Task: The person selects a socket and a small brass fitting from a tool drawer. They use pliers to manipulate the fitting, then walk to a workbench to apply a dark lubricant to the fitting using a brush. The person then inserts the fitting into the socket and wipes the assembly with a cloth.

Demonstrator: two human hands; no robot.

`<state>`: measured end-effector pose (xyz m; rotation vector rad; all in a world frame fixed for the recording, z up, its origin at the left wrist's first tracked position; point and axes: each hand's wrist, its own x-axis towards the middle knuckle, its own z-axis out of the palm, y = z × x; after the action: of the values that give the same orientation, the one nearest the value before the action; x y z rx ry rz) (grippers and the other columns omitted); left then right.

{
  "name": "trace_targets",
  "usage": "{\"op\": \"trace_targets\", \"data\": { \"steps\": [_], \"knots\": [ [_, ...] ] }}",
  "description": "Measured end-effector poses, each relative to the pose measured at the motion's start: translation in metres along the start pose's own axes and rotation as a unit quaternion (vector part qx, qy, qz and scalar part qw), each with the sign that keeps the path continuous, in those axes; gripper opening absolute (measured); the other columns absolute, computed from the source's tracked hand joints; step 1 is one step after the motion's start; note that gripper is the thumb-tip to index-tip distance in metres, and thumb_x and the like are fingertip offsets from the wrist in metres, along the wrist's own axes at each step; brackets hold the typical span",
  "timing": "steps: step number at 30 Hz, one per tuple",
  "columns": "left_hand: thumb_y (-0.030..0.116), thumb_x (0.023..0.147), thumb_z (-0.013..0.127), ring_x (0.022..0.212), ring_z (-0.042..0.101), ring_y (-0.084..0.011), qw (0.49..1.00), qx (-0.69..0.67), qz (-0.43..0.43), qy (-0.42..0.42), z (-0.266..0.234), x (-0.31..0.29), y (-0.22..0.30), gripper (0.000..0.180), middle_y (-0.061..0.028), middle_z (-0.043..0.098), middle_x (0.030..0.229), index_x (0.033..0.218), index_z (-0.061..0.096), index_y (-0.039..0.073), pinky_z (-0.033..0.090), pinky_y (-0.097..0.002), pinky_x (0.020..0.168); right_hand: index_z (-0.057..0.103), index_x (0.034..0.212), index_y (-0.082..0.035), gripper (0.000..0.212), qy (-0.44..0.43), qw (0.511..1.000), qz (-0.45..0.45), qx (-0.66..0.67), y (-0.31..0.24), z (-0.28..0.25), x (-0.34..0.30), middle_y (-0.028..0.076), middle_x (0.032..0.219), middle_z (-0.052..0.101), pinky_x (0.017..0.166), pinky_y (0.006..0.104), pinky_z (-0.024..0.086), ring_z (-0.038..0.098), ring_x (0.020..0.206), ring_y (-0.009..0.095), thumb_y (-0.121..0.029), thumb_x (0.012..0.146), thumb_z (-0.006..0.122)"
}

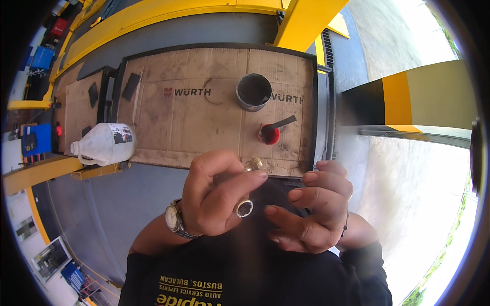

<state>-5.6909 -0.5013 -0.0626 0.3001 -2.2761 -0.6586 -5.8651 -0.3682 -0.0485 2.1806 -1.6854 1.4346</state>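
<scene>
A small brass-coloured metal piece (256, 163) is pinched between the thumb and fingers of my left hand (214, 191). Below the same fingers shows a round metal end (244, 208) with a pale rim and a dark centre. My fingers hide the stretch between the two, so I cannot tell whether they are one part. My right hand (319, 211) is close by on the right, its fingers apart and slightly curled, with nothing in them. Beyond my hands, a small red cup (269, 134) has a dark flat strip (283, 123) leaning out of it.
Cardboard (184, 122) covers a black-edged table. On it stand a dark round tub (253, 92) and a black flat piece (131, 86). A white plastic jug (109, 144) is at the left. A yellow post (309, 23) rises behind; a striped post (403, 97) stands right.
</scene>
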Motion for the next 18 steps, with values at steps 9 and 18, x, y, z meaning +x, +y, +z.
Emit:
{"op": "trace_targets", "data": {
  "steps": [9,18],
  "knots": [
    [-0.008,0.069,0.071,0.072,0.058,-0.0158,0.998,-0.019,0.058,0.005,0.001,0.003,0.001,0.042,-0.0129,0.054,0.103,0.11,0.069,0.001,0.047,-0.0254,0.054,0.076,0.097,-0.033,0.036,0.102,0.994,-0.029,-0.029,0.004,0.011,-0.004,-0.003,0.112,0.058,0.089,0.0438,0.041,0.053,0.101,0.02,-0.023,0.062,0.079],
    [-0.008,0.074,0.069,0.075,0.057,-0.0172,0.999,-0.024,0.004,-0.021,-0.001,0.002,0.003,0.036,-0.0123,0.054,0.101,0.109,0.069,0.001,0.047,-0.0269,0.06,0.073,0.095,-0.02,0.028,0.005,1.0,-0.015,0.011,0.005,0.006,0.006,0.006,0.118,0.058,0.089,0.048,0.041,0.055,0.103,0.023,-0.021,0.067,0.077]
  ]
}}
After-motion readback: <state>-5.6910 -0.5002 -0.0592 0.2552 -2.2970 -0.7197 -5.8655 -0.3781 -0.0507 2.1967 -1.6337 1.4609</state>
